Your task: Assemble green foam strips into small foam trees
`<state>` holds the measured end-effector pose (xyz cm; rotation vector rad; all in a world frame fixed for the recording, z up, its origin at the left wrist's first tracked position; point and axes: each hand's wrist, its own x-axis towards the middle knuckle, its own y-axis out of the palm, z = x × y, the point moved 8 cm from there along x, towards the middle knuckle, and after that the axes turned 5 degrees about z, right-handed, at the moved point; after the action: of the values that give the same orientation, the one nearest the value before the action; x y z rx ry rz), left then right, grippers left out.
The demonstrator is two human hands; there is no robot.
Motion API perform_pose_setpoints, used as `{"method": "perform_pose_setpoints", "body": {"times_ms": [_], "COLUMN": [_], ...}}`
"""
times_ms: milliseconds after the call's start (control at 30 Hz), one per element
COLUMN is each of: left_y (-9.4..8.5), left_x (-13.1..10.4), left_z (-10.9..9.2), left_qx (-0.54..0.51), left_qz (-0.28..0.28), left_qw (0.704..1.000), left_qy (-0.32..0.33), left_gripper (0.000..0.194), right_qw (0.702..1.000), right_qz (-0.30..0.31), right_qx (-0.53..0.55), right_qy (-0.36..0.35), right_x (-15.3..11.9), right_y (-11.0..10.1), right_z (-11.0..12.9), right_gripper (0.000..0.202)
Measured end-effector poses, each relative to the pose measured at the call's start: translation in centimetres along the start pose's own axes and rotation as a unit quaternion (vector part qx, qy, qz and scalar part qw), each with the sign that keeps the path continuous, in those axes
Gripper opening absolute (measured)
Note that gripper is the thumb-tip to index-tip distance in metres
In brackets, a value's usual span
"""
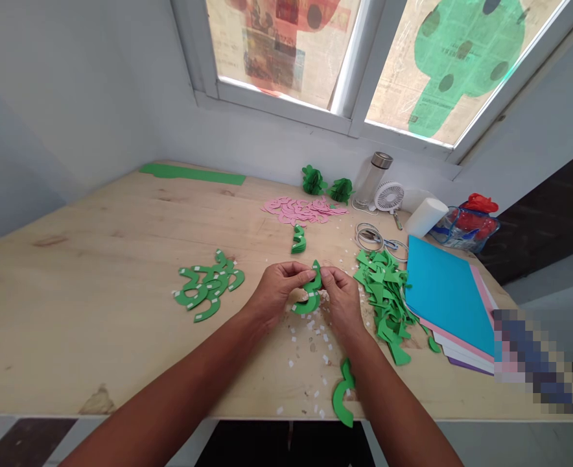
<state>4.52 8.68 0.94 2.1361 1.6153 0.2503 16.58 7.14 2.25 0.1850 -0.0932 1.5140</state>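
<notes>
Curved green paper cutout (316, 281): your left hand (277, 287) and right hand (341, 292) pinch it, closed-fingered, inward from the pale wooden table's (106, 279) front edge; uneven pulling could tear it.

The head-worn camera looks forward and down from close above the table (121, 246) toward the window (371, 65).
</notes>
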Motion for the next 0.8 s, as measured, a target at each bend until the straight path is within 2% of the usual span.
{"method": "perform_pose_setpoints", "body": {"times_ms": [467, 800], "left_y": [-0.3, -0.5], "left_x": [-0.2, -0.1], "left_z": [-0.4, -0.3], "left_qx": [0.020, 0.019], "left_qz": [-0.041, -0.050], "left_qw": [0.999, 0.998], "left_qy": [0.023, 0.024], "left_gripper": [0.029, 0.026], "right_qw": [1.000, 0.999], "right_qz": [0.007, 0.004], "right_qx": [-0.015, -0.037], "right_qy": [0.002, 0.002], "right_x": [0.0, 0.1], "right_y": [-0.2, -0.3], "right_z": [-0.9, -1.1], "right_gripper": [0.026, 0.028]}}
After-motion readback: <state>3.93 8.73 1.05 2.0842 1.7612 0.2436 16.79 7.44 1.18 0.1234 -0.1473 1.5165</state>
